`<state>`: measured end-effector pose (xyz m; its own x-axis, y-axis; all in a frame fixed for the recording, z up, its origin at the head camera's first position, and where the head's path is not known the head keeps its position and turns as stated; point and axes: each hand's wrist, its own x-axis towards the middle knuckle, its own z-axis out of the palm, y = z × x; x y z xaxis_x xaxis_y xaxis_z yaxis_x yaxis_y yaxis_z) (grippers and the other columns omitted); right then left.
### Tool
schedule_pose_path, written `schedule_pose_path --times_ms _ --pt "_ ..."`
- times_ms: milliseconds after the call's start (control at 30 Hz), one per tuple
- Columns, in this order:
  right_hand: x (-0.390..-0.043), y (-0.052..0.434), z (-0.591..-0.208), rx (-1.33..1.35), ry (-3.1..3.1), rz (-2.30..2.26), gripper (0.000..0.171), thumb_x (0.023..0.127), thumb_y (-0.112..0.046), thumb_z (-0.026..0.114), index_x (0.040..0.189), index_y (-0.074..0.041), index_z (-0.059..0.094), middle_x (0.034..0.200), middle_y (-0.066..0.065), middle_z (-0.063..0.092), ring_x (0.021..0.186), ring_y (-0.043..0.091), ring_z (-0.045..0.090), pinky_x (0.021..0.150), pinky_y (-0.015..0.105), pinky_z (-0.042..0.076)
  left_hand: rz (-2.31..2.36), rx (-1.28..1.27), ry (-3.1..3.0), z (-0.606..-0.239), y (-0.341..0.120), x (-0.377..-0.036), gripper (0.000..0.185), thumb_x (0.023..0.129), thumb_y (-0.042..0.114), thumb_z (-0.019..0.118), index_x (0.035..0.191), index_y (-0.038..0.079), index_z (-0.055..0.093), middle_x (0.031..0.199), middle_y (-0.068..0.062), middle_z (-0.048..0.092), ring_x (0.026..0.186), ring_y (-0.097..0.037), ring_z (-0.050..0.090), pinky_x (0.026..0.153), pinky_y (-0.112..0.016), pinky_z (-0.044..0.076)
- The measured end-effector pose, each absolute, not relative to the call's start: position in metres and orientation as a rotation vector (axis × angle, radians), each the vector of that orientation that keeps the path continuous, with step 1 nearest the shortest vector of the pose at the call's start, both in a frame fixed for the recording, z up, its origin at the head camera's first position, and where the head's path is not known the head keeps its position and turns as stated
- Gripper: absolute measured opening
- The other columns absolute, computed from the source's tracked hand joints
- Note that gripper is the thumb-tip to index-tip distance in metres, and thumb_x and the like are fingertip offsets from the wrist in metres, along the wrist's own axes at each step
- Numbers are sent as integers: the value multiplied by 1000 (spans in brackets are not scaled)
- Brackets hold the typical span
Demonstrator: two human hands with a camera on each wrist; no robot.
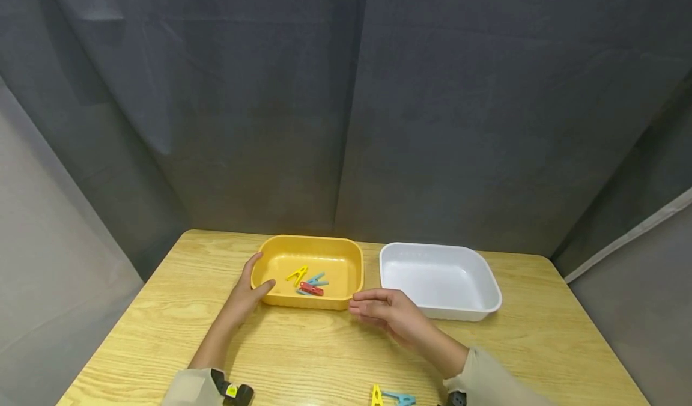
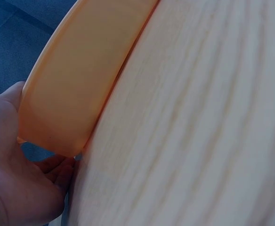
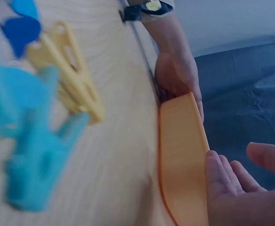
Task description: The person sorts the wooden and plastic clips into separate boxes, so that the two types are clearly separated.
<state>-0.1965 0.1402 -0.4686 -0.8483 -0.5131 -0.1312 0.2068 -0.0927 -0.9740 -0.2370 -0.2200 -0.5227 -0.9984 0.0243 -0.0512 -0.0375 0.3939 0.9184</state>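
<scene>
2 hands work at the yellow tub [image 1: 281, 256], which sits on the wooden table [image 1: 162, 310] just left of the middle. The left hand [image 1: 250, 290] grips the tub's near left corner: the thumb hooks over the rim while the fingers curl along the outer wall, and the left wrist view shows the palm cupped against that corner. The right hand [image 1: 390, 313] hovers at the tub's near right corner with fingers extended and lightly spread, their tips just beside the wall; whether they touch it cannot be told, and they hold nothing.

Inside the tub lie 3 clothespins close together: a yellow peg [image 1: 297, 274], a blue peg [image 1: 316, 280] and a red peg [image 1: 310, 289]. Just right of the tub stands a white tub [image 1: 489, 286], near it but apart. At the table's near edge, between the 2 sleeves, lie 2 loose pegs [image 1: 391, 397], 1 yellow and 1 blue, touching each other.
</scene>
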Motion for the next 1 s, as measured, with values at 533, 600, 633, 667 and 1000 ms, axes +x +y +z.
schedule_pose_path --times_ms 533,600,633,667,1000 --pt "-158 169 -482 -403 1661 -1885 44 97 -5 68 132 19 55 130 32 64 118 31 69 97 30 55 1718 13 2563 -525 -219 -239 81 102 29 63 165 31 12 172 -21 6 152 -54 14 115 -74 21" --pt "-154 172 -484 -396 1661 -1879 43 97 -5 69 132 18 55 130 31 64 118 31 69 96 29 56 1720 19 2565 -525 -220 -239 81 102 29 63 165 30 12 172 -20 5 153 -53 10 116 -74 17" --pt "-152 174 -485 -391 1659 -1876 43 97 -5 68 132 17 56 131 31 64 119 31 69 96 28 55 1724 22 2562 -525 -220 -240 81 102 29 63 165 30 12 172 -20 5 153 -52 10 116 -74 16" --pt "-150 175 -486 -391 1662 -1869 43 97 -4 68 133 17 55 131 31 64 120 31 68 96 27 55 1727 22 2560 -525 -220 -240 81 102 29 63 165 30 12 172 -19 5 154 -52 9 117 -73 16" --pt "-136 186 -493 -438 1674 -1736 44 98 -5 68 137 12 56 137 28 62 128 36 62 97 29 55 1722 33 2562 -523 -220 -238 82 102 32 63 165 29 11 172 -19 4 154 -52 7 116 -74 15"
